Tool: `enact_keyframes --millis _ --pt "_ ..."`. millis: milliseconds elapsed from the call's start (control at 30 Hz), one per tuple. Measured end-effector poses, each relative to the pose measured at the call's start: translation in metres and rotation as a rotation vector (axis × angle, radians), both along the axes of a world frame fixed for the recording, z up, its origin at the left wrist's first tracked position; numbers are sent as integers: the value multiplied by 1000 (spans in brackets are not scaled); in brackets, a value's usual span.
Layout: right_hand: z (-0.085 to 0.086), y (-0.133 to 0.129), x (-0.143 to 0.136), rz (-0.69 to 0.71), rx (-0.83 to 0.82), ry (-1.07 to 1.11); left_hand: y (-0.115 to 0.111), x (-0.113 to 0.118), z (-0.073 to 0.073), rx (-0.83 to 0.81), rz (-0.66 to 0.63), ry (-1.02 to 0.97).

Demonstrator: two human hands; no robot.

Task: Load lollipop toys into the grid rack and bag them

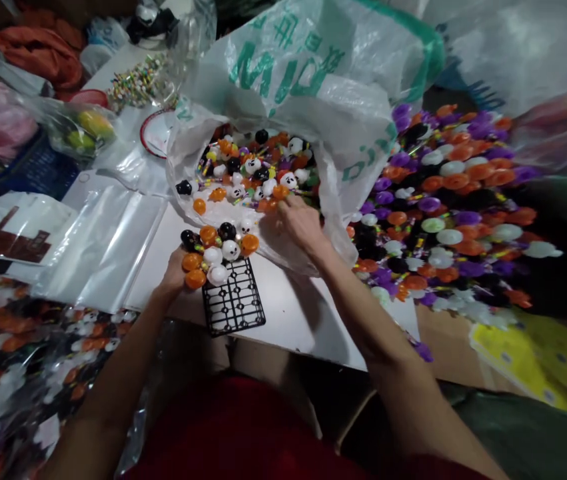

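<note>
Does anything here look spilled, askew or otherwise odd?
A few toy balls lie loose on the white table just outside the mouth of the plastic bag, as if they rolled out. The black rack overhangs the table's near edge. Nothing looks damaged.

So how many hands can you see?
2. The left hand holds the black tray of toy heads; the right hand reaches into the plastic bag.

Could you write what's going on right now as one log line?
left hand: steadies black grid tray part-filled with toy balls | right hand: fingers reach into white plastic bag of balls | surface: white table
</note>
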State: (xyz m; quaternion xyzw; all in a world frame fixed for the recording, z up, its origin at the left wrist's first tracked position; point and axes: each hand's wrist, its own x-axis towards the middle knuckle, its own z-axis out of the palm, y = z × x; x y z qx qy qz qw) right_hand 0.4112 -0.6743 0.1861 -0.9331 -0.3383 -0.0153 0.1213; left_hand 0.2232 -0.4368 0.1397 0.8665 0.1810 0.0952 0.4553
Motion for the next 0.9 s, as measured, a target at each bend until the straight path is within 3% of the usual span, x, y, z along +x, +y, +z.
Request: enact_keyframes --millis 100,167,267,333,467,600,633,733,800,900 --pt "2 -31 -48 -42 434 -8 4 2 0 24 -50 38" --pt "-4 -46 -85 -18 629 81 7 2 0 55 -66 48" --pt "-17 -54 -127 -53 764 188 9 -2 0 105 -93 71" --pt "-21 -51 -141 -93 792 243 10 -8 -1 145 -107 91" --pt "-21 -35 -143 27 787 346 18 -26 8 183 -56 74" --pt "-21 -15 -130 31 814 333 6 -40 51 378 222 -259" --pt "-22 -9 -127 47 819 337 -5 -40 63 478 191 -314" --pt "-23 11 -123 132 829 384 -46 -30 84 770 -138 -232" --pt "-24 21 -125 156 852 447 -68 -20 81 898 -229 -153" --pt "-25 20 -124 191 882 636 -77 -12 67 983 -177 -181"
